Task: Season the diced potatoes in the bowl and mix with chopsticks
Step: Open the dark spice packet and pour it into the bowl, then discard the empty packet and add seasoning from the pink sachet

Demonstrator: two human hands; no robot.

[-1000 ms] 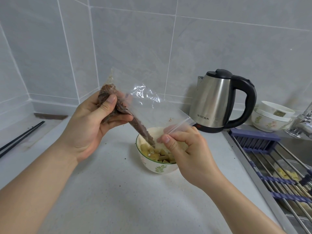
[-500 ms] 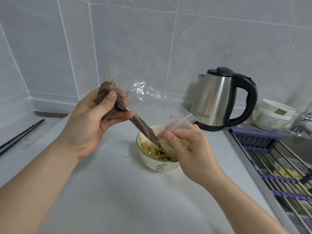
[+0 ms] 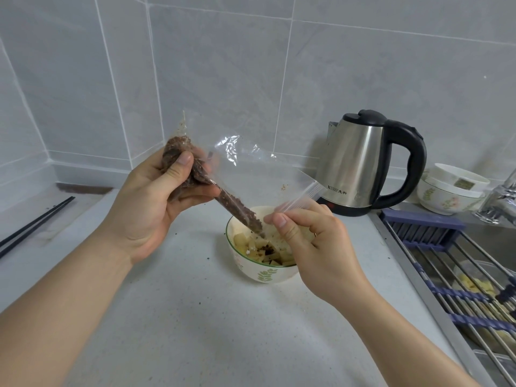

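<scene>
Grey countertop, tiled corner: left hand gripping clear seasoning bag, right hand pinching its zip edge, tipping brown seasoning into bowl of diced potatoes mid-counter, chopsticks lying far left.

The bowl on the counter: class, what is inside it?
The bowl holds diced potatoes with dark seasoning sprinkled on top. The right hand covers the bowl's right side, so that part cannot be seen.

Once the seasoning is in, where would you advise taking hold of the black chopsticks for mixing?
Probably from above, pinching both chopsticks together near the far ends, away from the counter's near edge: they lie flat, side by side, angled toward the wall, untouched.
</scene>
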